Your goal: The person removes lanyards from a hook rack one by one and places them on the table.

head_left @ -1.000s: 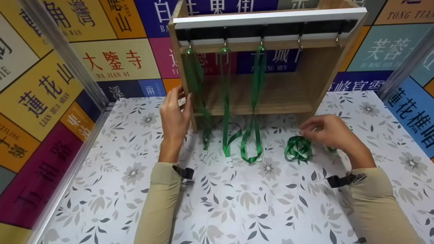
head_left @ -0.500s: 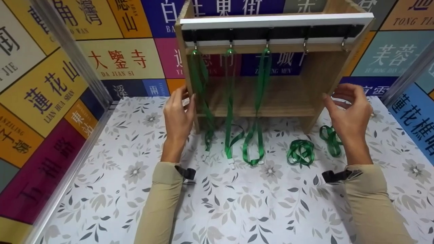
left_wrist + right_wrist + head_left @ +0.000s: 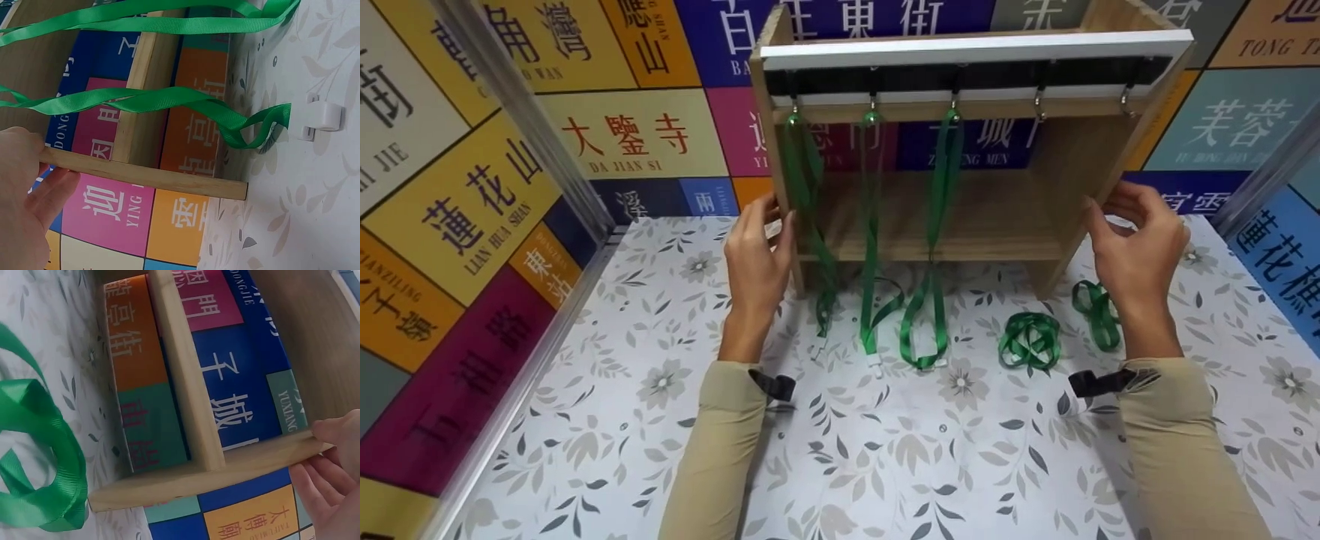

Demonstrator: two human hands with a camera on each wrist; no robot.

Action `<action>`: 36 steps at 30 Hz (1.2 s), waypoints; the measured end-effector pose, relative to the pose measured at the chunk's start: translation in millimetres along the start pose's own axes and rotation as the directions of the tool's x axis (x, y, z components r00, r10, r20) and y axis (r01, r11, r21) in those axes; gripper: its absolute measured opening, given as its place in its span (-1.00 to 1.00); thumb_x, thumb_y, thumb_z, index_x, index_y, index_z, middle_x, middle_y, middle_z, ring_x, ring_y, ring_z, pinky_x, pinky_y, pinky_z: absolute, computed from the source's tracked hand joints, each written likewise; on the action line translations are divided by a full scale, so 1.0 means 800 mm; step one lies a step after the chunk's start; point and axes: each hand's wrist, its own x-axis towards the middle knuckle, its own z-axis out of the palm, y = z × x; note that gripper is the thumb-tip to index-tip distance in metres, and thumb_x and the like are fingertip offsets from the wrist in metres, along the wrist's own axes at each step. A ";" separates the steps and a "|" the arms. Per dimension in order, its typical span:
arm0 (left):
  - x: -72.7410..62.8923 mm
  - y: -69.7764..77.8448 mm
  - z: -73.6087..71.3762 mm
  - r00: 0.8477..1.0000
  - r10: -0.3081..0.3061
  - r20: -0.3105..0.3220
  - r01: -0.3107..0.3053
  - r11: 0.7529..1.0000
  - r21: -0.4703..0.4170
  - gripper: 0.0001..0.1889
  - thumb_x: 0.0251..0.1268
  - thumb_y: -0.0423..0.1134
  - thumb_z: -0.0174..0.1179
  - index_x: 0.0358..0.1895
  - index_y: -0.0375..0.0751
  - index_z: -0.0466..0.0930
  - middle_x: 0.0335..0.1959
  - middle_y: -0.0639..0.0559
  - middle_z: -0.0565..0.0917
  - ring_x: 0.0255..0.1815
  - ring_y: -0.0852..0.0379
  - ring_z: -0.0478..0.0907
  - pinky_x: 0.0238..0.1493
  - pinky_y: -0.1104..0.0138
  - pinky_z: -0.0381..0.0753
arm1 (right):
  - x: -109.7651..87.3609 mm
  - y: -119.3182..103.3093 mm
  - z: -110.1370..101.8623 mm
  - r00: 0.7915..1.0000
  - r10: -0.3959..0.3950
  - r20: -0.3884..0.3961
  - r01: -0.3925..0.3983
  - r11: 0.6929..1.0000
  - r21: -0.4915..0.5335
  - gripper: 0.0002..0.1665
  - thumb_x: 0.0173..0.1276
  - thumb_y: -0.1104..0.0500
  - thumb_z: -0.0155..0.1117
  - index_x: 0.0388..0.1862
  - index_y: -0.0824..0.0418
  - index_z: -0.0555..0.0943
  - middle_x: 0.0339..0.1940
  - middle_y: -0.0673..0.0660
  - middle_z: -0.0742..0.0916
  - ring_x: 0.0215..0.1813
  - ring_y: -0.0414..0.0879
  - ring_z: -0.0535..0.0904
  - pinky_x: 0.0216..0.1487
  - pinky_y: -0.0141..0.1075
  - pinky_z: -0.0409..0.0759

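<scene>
A wooden rack (image 3: pixel 915 251) with a row of metal hooks along its front stands on the table. My left hand (image 3: pixel 757 244) pinches its left side panel between thumb and fingers. Opposite it, my right hand (image 3: pixel 1140 244) grips the right side panel (image 3: pixel 259 461) the same way. Three green lanyards hang from the hooks: a left one (image 3: pixel 810 195), a second one (image 3: pixel 871 217) and a third one (image 3: pixel 945 180). Their lower ends reach the tabletop, and a white plastic clip (image 3: pixel 326 115) shows on one. The two hooks on the right carry nothing.
A coiled green lanyard (image 3: pixel 1030 341) lies in front of the rack's right side. Another folded lanyard (image 3: pixel 1099 319) lies beside my right wrist. Behind the rack rises a wall (image 3: pixel 637 135) of colourful printed signs. The tabletop (image 3: pixel 915 465) has a leaf-patterned cover.
My right hand has moved from over the coiled lanyard up to the rack's right side panel and taken hold of it. The left hand stays on the left panel.
</scene>
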 end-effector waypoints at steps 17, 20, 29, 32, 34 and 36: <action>0.010 0.055 -0.018 0.972 0.076 -0.224 -0.122 0.972 -0.199 -0.77 0.53 -0.17 0.37 0.05 -0.23 0.75 -0.13 -0.05 0.76 -0.20 0.19 0.70 -0.28 0.35 0.74 | -0.002 0.004 0.003 0.998 -0.061 0.010 0.061 0.997 -0.052 -0.58 0.52 -0.04 0.47 0.23 0.12 0.80 0.20 0.10 0.86 0.22 -0.07 0.82 0.17 -0.48 0.74; 0.001 0.088 -0.004 0.964 0.184 -0.194 -0.225 0.950 -0.216 -0.82 0.54 -0.19 0.37 -0.02 -0.24 0.78 -0.17 -0.03 0.80 -0.23 0.19 0.70 -0.24 0.38 0.74 | -0.002 0.005 0.003 0.997 -0.076 0.003 0.076 0.996 -0.046 -0.58 0.51 -0.04 0.47 0.21 0.15 0.81 0.18 0.12 0.87 0.19 -0.08 0.83 0.14 -0.48 0.75; -0.028 0.156 0.064 0.963 0.202 0.177 -0.153 0.955 -0.254 -0.69 0.56 -0.20 0.36 0.20 -0.28 0.74 -0.01 -0.10 0.87 -0.14 0.18 0.83 -0.07 0.56 0.76 | -0.005 0.008 0.001 0.997 -0.079 -0.014 0.078 0.996 -0.045 -0.57 0.52 -0.06 0.46 0.19 0.17 0.82 0.15 0.15 0.87 0.16 -0.10 0.84 0.11 -0.46 0.77; -0.030 0.165 0.086 0.956 0.130 0.264 -0.072 0.973 -0.219 -0.61 0.57 -0.18 0.35 0.30 -0.31 0.69 -0.02 -0.16 0.88 -0.17 0.15 0.86 -0.15 0.56 0.77 | -0.007 0.009 0.001 0.996 -0.080 -0.026 0.079 0.996 -0.038 -0.58 0.51 -0.04 0.47 0.18 0.17 0.82 0.14 0.15 0.88 0.15 -0.10 0.85 0.11 -0.44 0.78; -0.031 0.166 0.097 0.953 0.092 0.289 -0.029 0.976 -0.216 -0.60 0.58 -0.18 0.34 0.31 -0.32 0.68 -0.05 -0.19 0.88 -0.21 0.14 0.87 -0.20 0.54 0.78 | -0.007 0.009 0.002 0.996 -0.079 -0.031 0.078 0.996 -0.032 -0.58 0.51 -0.04 0.48 0.18 0.17 0.82 0.14 0.15 0.88 0.15 -0.09 0.85 0.11 -0.44 0.78; -0.031 0.165 0.104 0.952 0.066 0.298 0.005 0.973 -0.231 -0.65 0.59 -0.20 0.33 0.28 -0.30 0.71 -0.08 -0.16 0.89 -0.24 0.17 0.86 -0.23 0.53 0.78 | -0.008 0.009 0.003 0.997 -0.075 -0.028 0.074 0.997 -0.030 -0.57 0.51 -0.05 0.47 0.19 0.16 0.82 0.15 0.14 0.87 0.16 -0.08 0.84 0.12 -0.44 0.78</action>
